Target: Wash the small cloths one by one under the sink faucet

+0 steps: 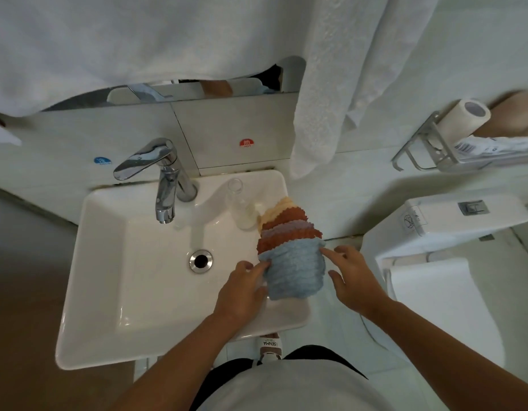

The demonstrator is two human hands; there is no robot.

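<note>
Several small cloths point(289, 232) sit fanned in a stack on the right rim of the white sink point(108, 262), and you have a hand at each side of it. Farthest left, the chrome faucet point(165, 185) stands at the back of the basin, its spout reaching out over the bowl, with the round metal drain point(201, 261) below it near the middle. No water shows at the spout. Your left hand point(242, 292) reaches across the front of the basin, its fingers straight and touching the left edge of the blue cloth point(296, 269) that tops the stack; whether it pinches the fabric you cannot tell from here. That blue cloth looks ribbed and fluffy, draped over the near end of the pile. Behind it the others overlap like scales: rust orange, pale mauve, rust again, then cream at the back, each with a scalloped edge. A clear glass point(236, 192) lies just behind them on the rim. Your right hand point(353, 277) hovers just right of the stack, fingers spread and loose, the forefinger tip at the blue cloth's upper right corner. Further right stands the toilet tank point(464, 218).
</note>
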